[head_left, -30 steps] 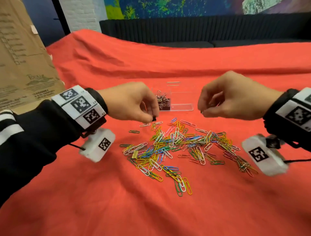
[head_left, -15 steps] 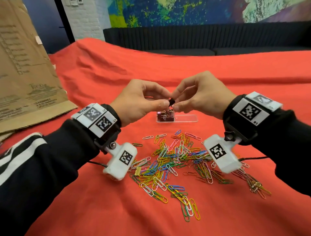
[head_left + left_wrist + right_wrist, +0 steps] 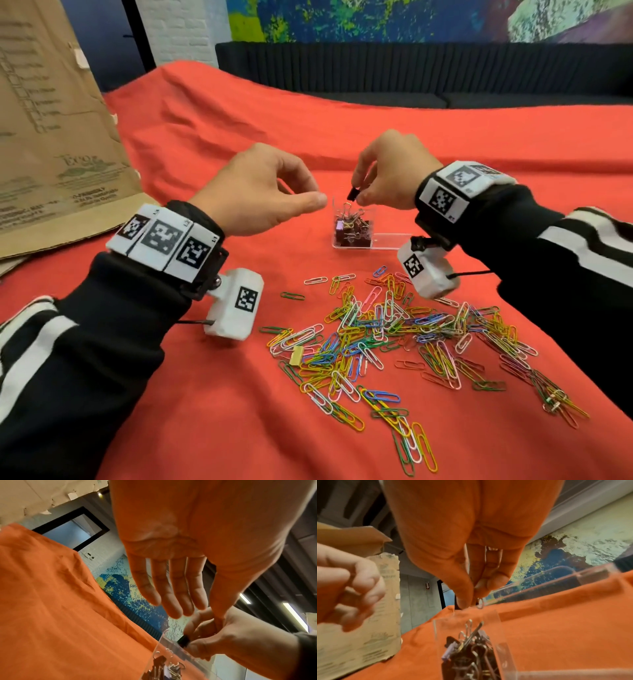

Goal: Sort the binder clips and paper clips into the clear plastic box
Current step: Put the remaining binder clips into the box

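presently the right hand [image 3: 387, 174] pinches a small, stiff, light black metal binder clip [image 3: 352, 194] by its body above the clear plastic box [image 3: 390, 240], while the left hand [image 3: 260, 192] hangs open, empty.

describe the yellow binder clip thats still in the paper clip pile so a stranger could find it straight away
On the red cloth, find the heap of coloured paper clips in front of the clear plastic box. At the heap's left edge lies the binder clip: a solid, pale yellow block, unlike the thin wire loops around it.
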Tool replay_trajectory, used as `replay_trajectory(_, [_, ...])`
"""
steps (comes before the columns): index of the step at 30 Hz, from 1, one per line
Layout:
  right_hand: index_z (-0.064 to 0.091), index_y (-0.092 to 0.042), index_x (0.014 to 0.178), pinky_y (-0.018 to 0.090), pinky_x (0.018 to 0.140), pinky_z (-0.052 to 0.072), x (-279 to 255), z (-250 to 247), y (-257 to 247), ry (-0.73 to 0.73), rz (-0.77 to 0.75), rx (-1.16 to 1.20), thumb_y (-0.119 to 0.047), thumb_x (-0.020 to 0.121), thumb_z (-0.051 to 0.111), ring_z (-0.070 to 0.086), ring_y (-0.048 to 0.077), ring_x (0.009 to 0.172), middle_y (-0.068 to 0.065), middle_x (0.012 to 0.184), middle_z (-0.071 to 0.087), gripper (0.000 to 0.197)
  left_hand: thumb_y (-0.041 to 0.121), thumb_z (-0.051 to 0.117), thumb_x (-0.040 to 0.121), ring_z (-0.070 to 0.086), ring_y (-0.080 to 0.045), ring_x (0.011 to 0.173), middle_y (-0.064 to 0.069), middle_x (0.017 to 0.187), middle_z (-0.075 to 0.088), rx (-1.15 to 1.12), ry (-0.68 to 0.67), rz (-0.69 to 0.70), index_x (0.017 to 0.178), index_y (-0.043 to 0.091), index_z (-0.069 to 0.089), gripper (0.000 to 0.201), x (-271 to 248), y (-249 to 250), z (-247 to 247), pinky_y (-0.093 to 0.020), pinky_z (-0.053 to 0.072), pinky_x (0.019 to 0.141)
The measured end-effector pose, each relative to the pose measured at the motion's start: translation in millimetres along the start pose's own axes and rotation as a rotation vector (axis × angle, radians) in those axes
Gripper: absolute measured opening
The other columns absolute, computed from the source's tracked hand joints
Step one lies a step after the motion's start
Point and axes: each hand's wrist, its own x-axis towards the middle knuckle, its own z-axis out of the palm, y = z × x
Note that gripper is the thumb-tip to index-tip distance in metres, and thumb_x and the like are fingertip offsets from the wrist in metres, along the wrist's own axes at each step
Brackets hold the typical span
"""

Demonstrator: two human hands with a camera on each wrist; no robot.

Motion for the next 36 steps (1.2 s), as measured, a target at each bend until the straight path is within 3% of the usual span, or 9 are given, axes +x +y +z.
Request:
replay_trajectory(6, [0.078,-0.024,0.079,0.028,0.079,0.057,-4.2,-8.4,-5.4,0.047,-0.055,-0.035,-0.025,0.068,0.088,0.069,0.015,0.078,-0.002,0.078,0.073,0.015,0.028,0.079,0.083,0.072,-0.017,0.064,-0.003,0.07,0.074,-0.015,-0.059,0.022,0.078,0.016,0.074,0.014,0.1,1.2,0.2,-0.027,0.055,0.064])
replay_trajectory(9, [0.078,-0.025,0.077,0.022,0.074,0.048,-23.6,-29.6,-0.4,0.075,-0.107,-0.078,-0.02,0.073,0.082,0.067,0.013,0.072,-0.008,0.068,0.07,0.008,0.035,0.08,0.08,0.071,-0.013,0.064,0.004,0.068,0.073,0.029,-0.144,0.016,0.076,0.021,0.074,0.015,-1.4,4.5,7.3,-0.022,0.052,0.061])
replay_trajectory(13, [0.078,-0.03,0.076,0.027,0.076,0.055,-65.8,-42.1,19.4,-0.201,-0.096,-0.166,-0.028,0.073,0.082,0.071,0.005,0.075,-0.012,0.074,0.076,0.005,0.055,0.075,0.077,0.065,0.0,0.072,0.016,0.081,0.072,0.282,-0.294,0.069,0.089,0.029,0.073,0.028,-6.7,23.4,24.4,-0.021,0.045,0.067])
replay_trajectory(15, [0.078,-0.035,0.096,0.024,0.077,0.049,-88.4,-37.5,28.4,-0.443,-0.077,-0.221,-0.042,0.072,0.084,0.067,-0.005,0.077,-0.02,0.089,0.075,0.025,0.073,0.068,0.069,0.062,-0.002,0.088,0.018,0.106,0.067,0.461,-0.489,0.087,0.111,0.034,0.067,0.058,-10.0,33.9,34.6,-0.023,0.045,0.077])
replay_trajectory(17, [0.066,-0.044,0.124,0.022,0.083,0.041,-106.2,-27.5,33.9,-0.603,-0.094,-0.296,-0.055,0.071,0.082,0.062,0.001,0.089,-0.022,0.111,0.065,0.057,0.081,0.069,0.059,0.057,-0.009,0.112,0.013,0.128,0.056,0.567,-0.649,0.075,0.13,0.037,0.052,0.086,-11.5,40.9,45.6,-0.03,0.046,0.095])
replay_trajectory(20, [0.052,-0.046,0.138,0.023,0.085,0.038,-118.2,-12.4,33.5,-0.607,-0.195,-0.378,-0.058,0.072,0.08,0.055,0.013,0.101,-0.009,0.115,0.056,0.073,0.074,0.08,0.052,0.051,-0.017,0.127,0.008,0.138,0.048,0.735,-0.817,0.014,0.139,0.038,0.039,0.103,-11.1,48.3,62.2,-0.039,0.044,0.105])
replay_trajectory(28, [0.074,-0.028,0.087,0.021,0.066,0.047,-121.8,-7.3,24.1,-0.463,-0.23,-0.238,-0.027,0.074,0.081,0.064,0.007,0.068,-0.01,0.077,0.073,0.014,0.038,0.083,0.076,0.065,-0.014,0.08,0.003,0.094,0.072,0.571,-0.812,0.081,0.097,0.022,0.067,0.032,-6.5,50.0,78.1,-0.029,0.049,0.072])
replay_trajectory(32, [0.079,-0.02,0.078,0.006,0.052,0.041,-118.5,-19.3,31.8,-0.344,-0.171,-0.087,-0.014,0.072,0.08,0.06,-0.006,0.049,-0.01,0.056,0.07,0.009,0.032,0.084,0.076,0.059,0.004,0.058,0.01,0.077,0.069,0.427,-0.727,0.11,0.078,0.028,0.065,0.019,-8.1,40.7,70.8,-0.016,0.044,0.059])
replay_trajectory(36, [0.079,-0.016,0.076,0.015,0.056,0.051,-112.8,-31.6,40.8,-0.326,-0.109,0.095,-0.003,0.073,0.078,0.069,0.005,0.052,-0.004,0.059,0.074,0.013,0.02,0.084,0.077,0.067,0.0,0.058,0.008,0.073,0.075,0.273,-0.649,0.085,0.084,0.023,0.073,0.013,-6.3,36.6,64.1,-0.009,0.046,0.059])
